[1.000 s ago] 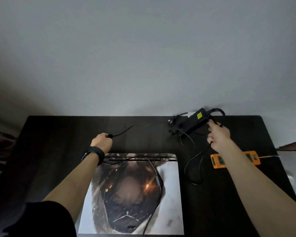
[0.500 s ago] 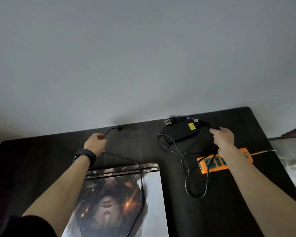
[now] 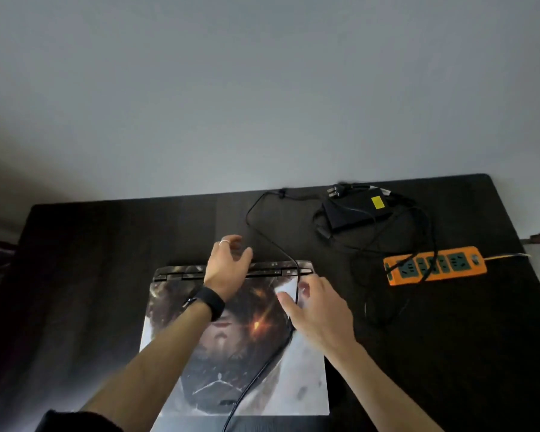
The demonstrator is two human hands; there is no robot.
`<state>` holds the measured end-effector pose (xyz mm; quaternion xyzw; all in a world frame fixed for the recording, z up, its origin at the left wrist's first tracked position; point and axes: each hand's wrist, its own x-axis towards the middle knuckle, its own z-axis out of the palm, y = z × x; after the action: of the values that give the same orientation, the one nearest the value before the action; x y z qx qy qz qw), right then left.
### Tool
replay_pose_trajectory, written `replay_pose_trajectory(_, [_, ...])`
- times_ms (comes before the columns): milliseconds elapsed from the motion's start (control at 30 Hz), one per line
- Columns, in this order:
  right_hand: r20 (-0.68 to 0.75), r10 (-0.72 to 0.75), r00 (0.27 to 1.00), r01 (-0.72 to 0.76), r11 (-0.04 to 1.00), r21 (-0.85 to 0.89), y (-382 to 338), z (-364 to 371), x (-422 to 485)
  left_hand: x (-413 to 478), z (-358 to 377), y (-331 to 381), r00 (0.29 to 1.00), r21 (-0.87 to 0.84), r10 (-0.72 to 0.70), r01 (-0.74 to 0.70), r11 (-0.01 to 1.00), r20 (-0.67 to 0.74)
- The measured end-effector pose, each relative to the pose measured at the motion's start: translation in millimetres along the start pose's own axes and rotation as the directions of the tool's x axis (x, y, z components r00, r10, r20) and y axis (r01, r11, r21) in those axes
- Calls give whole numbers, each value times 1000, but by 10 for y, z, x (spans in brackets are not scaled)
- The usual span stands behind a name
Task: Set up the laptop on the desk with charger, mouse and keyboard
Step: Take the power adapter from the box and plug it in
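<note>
hovering with fingers spread and holding nothing, the left hand (image 3: pixel 226 269) sits over the far edge of the closed laptop (image 3: pixel 234 344), above its hinge strip; a ring shows on one finger and a dark watch (image 3: pixel 208 300) wraps the wrist. the right hand (image 3: pixel 317 310) is also spread, palm down over the far right corner of the lid; its fingertips are blurred and i cannot tell whether they touch the thin black cable (image 3: pixel 273 244) that runs across there. that cable comes from the charger brick (image 3: pixel 354 208), loops left near the far edge of the desk (image 3: pixel 106 260), crosses the laptop's right side and trails off the near edge of the lid. the laptop lies flat, lid printed with a dark illustrated figure, near the middle of the dark desk. the brick, black with a yellow label, rests far right by the wall, its pronged plug (image 3: pixel 335 191) lying loose just left of it. more cord tangles between the brick and an orange power strip (image 3: pixel 434 265), which lies to the right, well apart from the laptop, with one loop draped over it.
</note>
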<state>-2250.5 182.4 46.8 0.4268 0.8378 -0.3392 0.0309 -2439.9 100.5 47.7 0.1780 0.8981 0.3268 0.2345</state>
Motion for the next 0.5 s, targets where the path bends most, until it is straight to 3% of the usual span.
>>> replay_pose_trajectory(67, [47, 46, 998, -40, 992, -124, -52, 200, -78, -402, -94, -194, 997, 36, 14, -17, 999, 77])
replay_pose_trajectory(167, [-51, 33, 998, -41, 986, -163, -44, 338, -126, -940, -164, -468, 938, 146, -3, -51, 988, 347])
replay_pose_trajectory(267, [-134, -7, 991, -10, 992, -126, -89, 368, -83, -1299, -173, -676, 874, 365, 60, -262, 894, 481])
replay_pose_trajectory(367, [-123, 189, 974, -172, 976, 134, -197, 344, 37, -1430, -171, -807, 852, 452, 134, -395, 800, 506])
replay_pose_trajectory(433, [-100, 368, 924, -306, 872, 382, -293, 304, 179, -1377, -221, -904, 859, 416, 140, -374, 829, 492])
replay_pose_trajectory(500, [-150, 434, 888, -313, 811, 494, -376, 222, 336, -1259, -305, -1000, 877, 370, 111, -308, 876, 467])
